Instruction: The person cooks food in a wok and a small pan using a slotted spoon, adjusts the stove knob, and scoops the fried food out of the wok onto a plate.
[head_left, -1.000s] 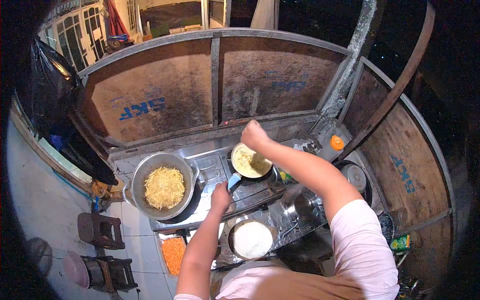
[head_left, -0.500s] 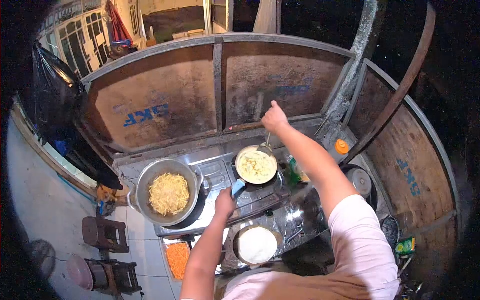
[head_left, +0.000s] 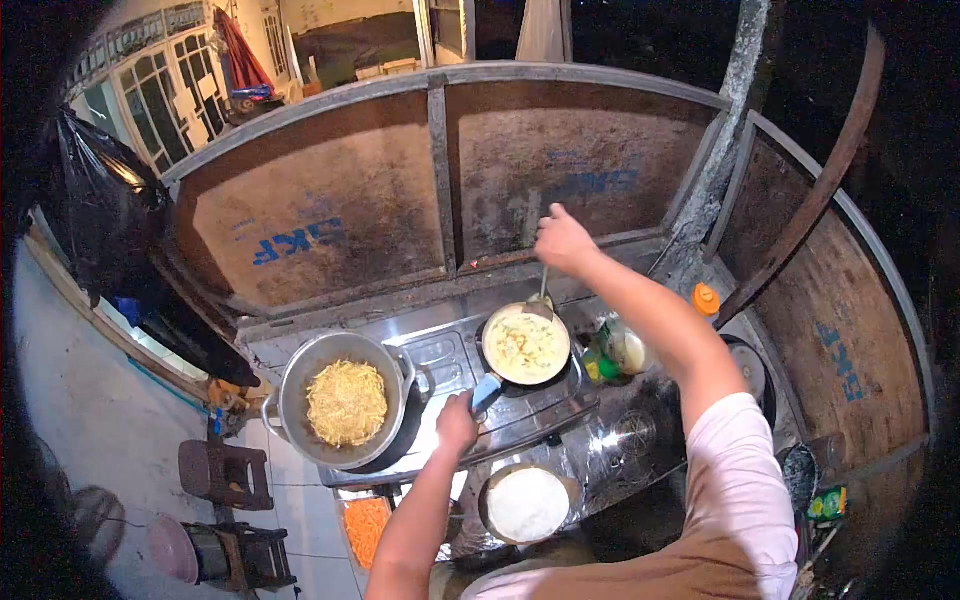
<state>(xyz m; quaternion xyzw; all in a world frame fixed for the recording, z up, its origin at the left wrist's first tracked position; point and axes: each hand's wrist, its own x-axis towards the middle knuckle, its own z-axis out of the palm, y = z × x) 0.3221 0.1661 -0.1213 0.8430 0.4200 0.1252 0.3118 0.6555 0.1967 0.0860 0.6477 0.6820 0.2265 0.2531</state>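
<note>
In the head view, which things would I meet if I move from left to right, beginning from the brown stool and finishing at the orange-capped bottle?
Brown stool → large two-handled pot → left hand → blue-handled frying pan → green-and-yellow packet → orange-capped bottle.

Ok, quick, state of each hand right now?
Left hand: closed around the blue handle of the pan.
Right hand: closed, holding a long-handled utensil.

Pot [head_left: 296,392] left of pan [head_left: 488,352]
</note>
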